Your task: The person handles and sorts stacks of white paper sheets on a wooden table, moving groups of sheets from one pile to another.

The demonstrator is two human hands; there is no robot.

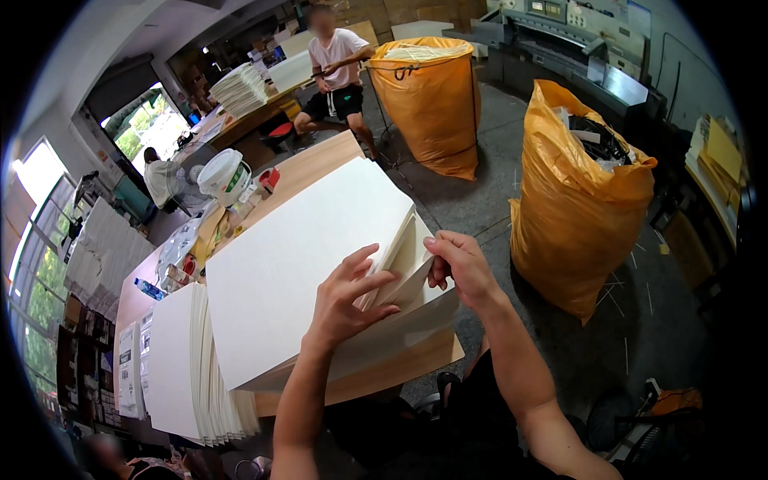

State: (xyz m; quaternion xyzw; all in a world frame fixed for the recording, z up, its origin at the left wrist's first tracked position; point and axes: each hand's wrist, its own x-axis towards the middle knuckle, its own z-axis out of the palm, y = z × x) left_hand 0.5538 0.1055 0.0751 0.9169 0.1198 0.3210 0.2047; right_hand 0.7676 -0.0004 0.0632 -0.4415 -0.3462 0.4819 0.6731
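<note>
A tall stack of large white paper sheets point(296, 248) lies on a wooden table in front of me. At its near right corner the upper sheets are raised, leaving a wedge-shaped gap above the lower sheets. My left hand point(348, 298) is at the near edge of the raised sheets, fingers and thumb spread apart. At the right side of the gap, my right hand point(462, 268) has its fingers closed in a pinch on the corner of a white sheet point(414, 268). The fingertips partly hide how many sheets are pinched.
Another fanned stack of white sheets point(180, 360) stands at the left. A white bucket point(226, 178), a bottle point(149, 289) and tape rolls are farther along the table point(340, 152). Two orange sacks point(572, 208) stand on the floor at right. A person point(336, 64) sits beyond the table.
</note>
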